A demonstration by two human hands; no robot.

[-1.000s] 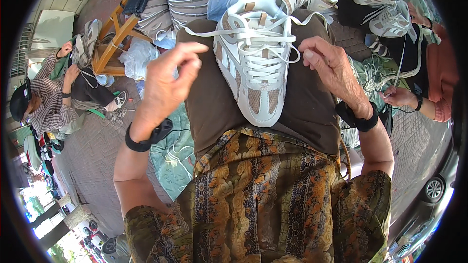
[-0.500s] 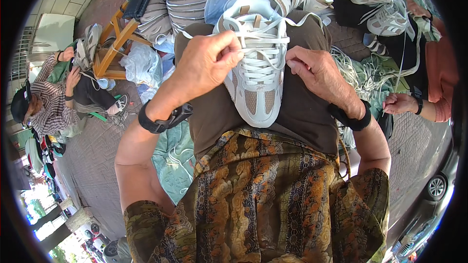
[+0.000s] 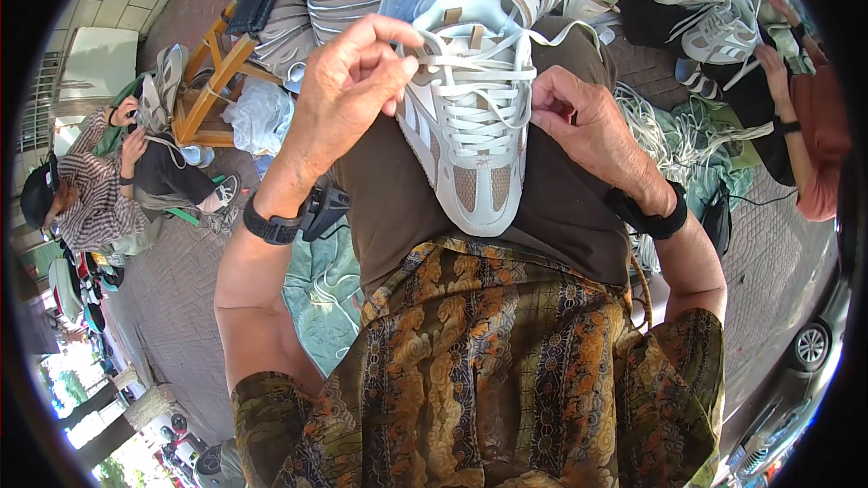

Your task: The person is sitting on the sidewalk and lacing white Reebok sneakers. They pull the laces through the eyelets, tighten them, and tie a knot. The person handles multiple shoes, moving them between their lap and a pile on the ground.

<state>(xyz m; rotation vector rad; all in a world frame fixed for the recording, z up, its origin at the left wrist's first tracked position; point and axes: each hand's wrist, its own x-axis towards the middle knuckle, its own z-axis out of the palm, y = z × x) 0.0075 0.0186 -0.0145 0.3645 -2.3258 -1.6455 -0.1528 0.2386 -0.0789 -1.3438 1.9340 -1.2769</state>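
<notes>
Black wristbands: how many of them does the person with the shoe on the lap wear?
2: one black wristband just behind the left hand, the other wristband just behind the right hand. Each wraps partly out of sight.

The shoe [image 3: 477,155] is showing smooth, leather-like panels and textured mesh; its laces [image 3: 485,117] are looking matt and woven. Under the shoe, trousers [image 3: 378,208] are showing matt cloth (soft, faintly creased). Left of the shoe, a stool [image 3: 210,90] is showing smooth wood and a thin plastic bag [image 3: 258,116] is looking crinkled. Right of the shoe, a car [image 3: 788,402] is gleaming, glossy.
</notes>
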